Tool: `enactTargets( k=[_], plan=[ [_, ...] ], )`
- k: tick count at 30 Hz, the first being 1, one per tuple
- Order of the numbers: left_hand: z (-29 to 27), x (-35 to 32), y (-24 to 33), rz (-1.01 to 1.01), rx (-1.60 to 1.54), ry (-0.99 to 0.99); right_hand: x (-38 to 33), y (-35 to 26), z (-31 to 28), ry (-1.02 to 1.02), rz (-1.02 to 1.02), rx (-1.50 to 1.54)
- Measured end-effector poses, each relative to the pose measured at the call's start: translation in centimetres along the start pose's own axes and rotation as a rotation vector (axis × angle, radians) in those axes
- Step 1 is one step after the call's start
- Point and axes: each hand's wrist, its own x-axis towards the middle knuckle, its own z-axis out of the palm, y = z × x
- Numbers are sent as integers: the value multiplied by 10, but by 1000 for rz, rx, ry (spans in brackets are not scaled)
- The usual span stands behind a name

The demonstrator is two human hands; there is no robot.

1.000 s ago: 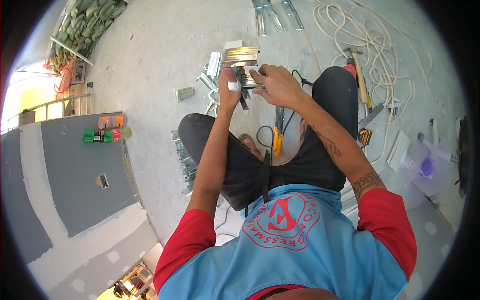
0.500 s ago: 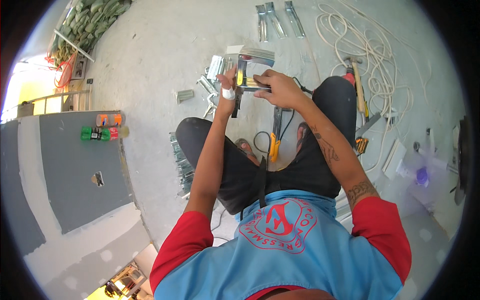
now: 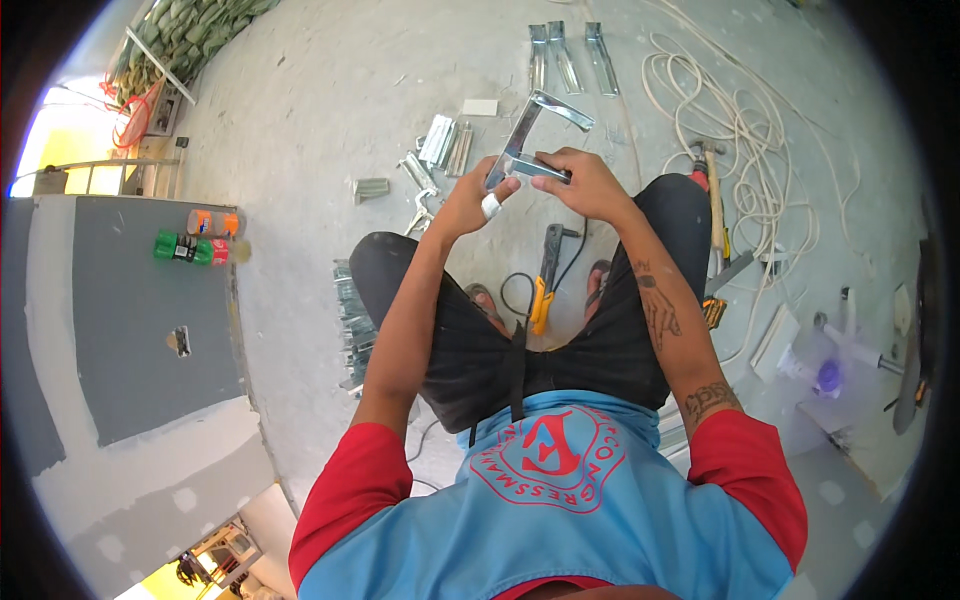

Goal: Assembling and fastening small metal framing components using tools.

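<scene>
Both hands hold a shiny metal channel bent into a squared U-shaped bracket, raised above the floor in front of my knees. My left hand, with white tape near the thumb, is closed at its lower left corner. The fingers of my right hand grip the short arm on the near side. The bracket's other arm points away to the right. Beneath the hands, a yellow-handled grey hand tool lies on the floor between my feet. Small metal channel pieces lie left of the bracket, beside locking pliers.
Three metal pieces lie ahead. A tangled white cord and a hammer are on the right. Stacked metal pieces sit by my left knee. Two plastic bottles are beside a grey panel at the left.
The bracket has turned, so its open side now faces upper right. A black-and-yellow item beside it in my left hand no longer shows. My right hand has shifted slightly right and down.
</scene>
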Motion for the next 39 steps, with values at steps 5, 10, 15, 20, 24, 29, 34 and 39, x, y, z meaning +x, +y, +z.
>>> enactTargets(
  k=[5,10,15,20,24,29,34,39],
  plan=[
    [-2,0,5,-16,40,-27,-1,-5,1,13,49,25],
    [-2,-2,-3,-5,104,62,0,0,0,38,44,-99],
    [-38,-1,1,-317,-1,-190,-15,18,-65,-108,465,210],
    [-58,6,9,-237,19,-455,-3,17,-73,177,514,792],
    [-56,18,23,-41,81,-657,4,-15,-56,-302,425,987],
    [-50,45,49,-5,435,-902,-3,-13,-40,-700,272,542],
    [-52,46,44,509,1022,-246,-11,-21,-27,-816,267,620],
    [-62,27,98,-1,592,-106,-13,-8,-22,-581,496,679]
  ],
)
